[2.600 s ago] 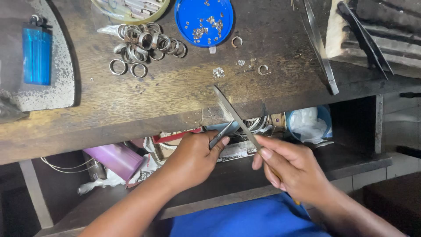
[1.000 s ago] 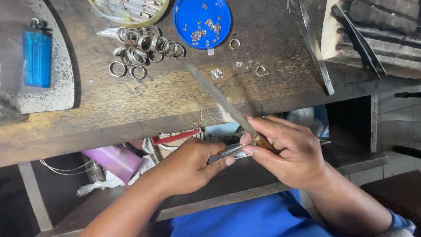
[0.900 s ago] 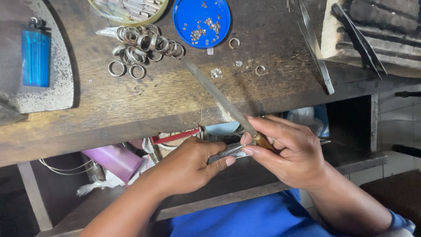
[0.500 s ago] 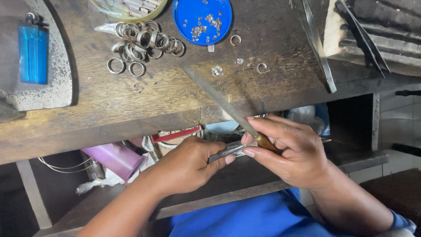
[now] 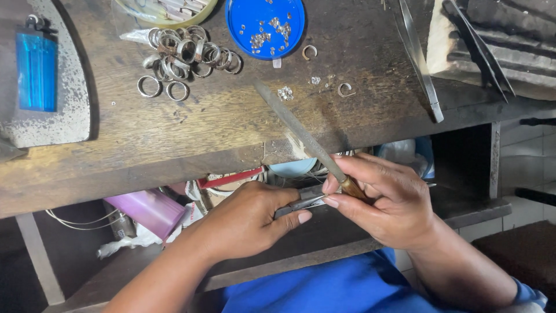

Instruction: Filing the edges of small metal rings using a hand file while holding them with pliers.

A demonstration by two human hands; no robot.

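My right hand (image 5: 387,198) grips a long metal file (image 5: 292,124) by its brown handle, the blade slanting up and left over the wooden bench (image 5: 202,124). My left hand (image 5: 246,219) is closed on slim metal pliers (image 5: 301,202) just below the bench's front edge. The pliers' tip touches the fingertips of my right hand; whatever small piece they pinch is hidden. A pile of silver rings (image 5: 182,55) lies at the back left of the bench. A blue round lid (image 5: 264,22) holds small stones.
A blue lighter (image 5: 36,71) rests on a grey block at the far left. Long tweezers (image 5: 420,61) and dark tools (image 5: 478,46) lie at the right. Loose ring pieces (image 5: 346,89) sit mid-bench. Below the bench are a pink box (image 5: 152,210) and a lower shelf (image 5: 463,208).
The right hand moved up and left to meet the pliers, and the file slid forward over the bench. In the last second both hands stay almost still.
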